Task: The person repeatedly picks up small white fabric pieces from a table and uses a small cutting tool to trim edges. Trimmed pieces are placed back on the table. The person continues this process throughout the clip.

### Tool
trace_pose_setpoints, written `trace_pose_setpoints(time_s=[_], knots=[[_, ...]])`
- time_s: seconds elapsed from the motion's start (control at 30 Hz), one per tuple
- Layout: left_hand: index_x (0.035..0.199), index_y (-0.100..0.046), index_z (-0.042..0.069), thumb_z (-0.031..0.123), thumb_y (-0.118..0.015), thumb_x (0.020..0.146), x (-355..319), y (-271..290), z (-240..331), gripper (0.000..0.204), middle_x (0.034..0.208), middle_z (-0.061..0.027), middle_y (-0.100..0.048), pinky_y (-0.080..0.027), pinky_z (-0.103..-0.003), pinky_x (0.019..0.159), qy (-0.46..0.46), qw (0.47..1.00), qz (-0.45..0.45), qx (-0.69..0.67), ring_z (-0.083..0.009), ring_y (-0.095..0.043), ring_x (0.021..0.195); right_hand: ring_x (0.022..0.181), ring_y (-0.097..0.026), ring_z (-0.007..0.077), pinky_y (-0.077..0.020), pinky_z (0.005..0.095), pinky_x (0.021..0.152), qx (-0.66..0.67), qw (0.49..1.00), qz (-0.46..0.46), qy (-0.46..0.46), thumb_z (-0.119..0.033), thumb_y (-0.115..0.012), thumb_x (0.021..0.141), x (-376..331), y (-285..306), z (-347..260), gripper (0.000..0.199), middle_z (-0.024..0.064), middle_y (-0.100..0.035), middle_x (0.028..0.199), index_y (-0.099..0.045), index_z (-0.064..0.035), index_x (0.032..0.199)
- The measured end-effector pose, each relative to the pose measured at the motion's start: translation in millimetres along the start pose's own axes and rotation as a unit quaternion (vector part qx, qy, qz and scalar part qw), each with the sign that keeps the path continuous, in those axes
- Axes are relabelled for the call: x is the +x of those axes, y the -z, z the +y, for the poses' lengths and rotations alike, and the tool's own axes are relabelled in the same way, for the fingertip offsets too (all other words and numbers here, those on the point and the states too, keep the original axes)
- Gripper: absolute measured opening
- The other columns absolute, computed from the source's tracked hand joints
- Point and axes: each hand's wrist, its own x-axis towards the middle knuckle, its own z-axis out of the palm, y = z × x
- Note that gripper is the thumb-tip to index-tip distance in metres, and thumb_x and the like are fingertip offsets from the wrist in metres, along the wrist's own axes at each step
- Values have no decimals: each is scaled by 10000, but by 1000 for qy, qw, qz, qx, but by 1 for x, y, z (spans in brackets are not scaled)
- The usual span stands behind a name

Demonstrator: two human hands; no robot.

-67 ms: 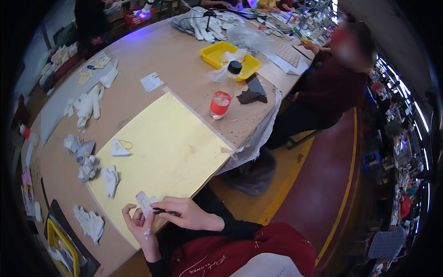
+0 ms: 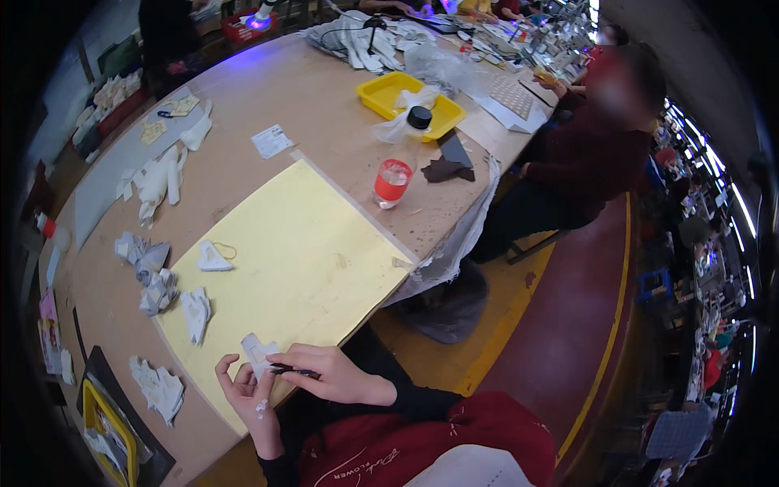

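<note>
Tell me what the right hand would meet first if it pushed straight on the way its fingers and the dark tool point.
The right hand points its thin dark tool leftward, so it would most likely meet the small white piece first, then the left hand holding it. Depth is hard to judge.

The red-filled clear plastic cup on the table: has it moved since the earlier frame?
No. The red-filled clear plastic cup sits at the same spot just past the far corner of the yellow sheet.

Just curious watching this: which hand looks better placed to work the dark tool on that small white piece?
Probably the right hand: it grips the thin dark tool, tip at the white piece that the left hand holds.
</note>
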Motion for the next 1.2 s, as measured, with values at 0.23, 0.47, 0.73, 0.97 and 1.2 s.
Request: trace_pose_setpoints(time_s=[0.23, 0.47, 0.73, 0.97, 1.2], knots=[[1045, -567, -2, -119, -639, 841, 2, 2, -7, 245, 1025, -55, -596, -445, -260, 892, -41, 997, -38, 53, -124, -569, 1004, 715, -613, 224, -490, 313, 628, 7, 1000, -2, -12, -109, -631, 908, -2, 3, 5, 365, 106, -620, 898, -615, -57, 1269], [997, -587, -8, -116, -657, 811, 6, 9, -13, 227, 977, -44, -593, -443, -252, 856, -38, 994, -34, 93, -122, -574, 948, 717, -608, 234, -489, 318, 642, 7, 1000, -2, -2, -120, -630, 910, -4, 3, 8, 351, 110, -611, 877, -620, -47, 1253], [951, -562, 11, -108, -620, 812, 11, 10, -11, 192, 935, -34, -575, -431, -245, 815, -37, 994, -50, 91, -110, -548, 889, 759, -615, 268, -488, 340, 680, 4, 1000, -8, 7, -139, -630, 905, -5, -4, 14, 348, 117, -610, 885, -623, -55, 1242], [967, -574, 5, -58, -613, 843, 14, 15, -15, 144, 924, -28, -572, -429, -224, 777, -27, 994, -60, 90, -92, -539, 863, 768, -593, 220, -476, 309, 688, -2, 999, -33, -9, -135, -617, 935, -5, -6, 15, 343, 96, -608, 925, -611, -47, 1267], [1020, -616, 5, 4, -617, 870, 33, 39, -31, 150, 967, -34, -600, -454, -226, 749, 16, 996, 26, -80, -108, -574, 857, 721, -574, 159, -461, 305, 649, 8, 998, 41, -36, -172, -624, 937, 2, 2, 32, 316, 92, -605, 826, -628, -23, 1216]])
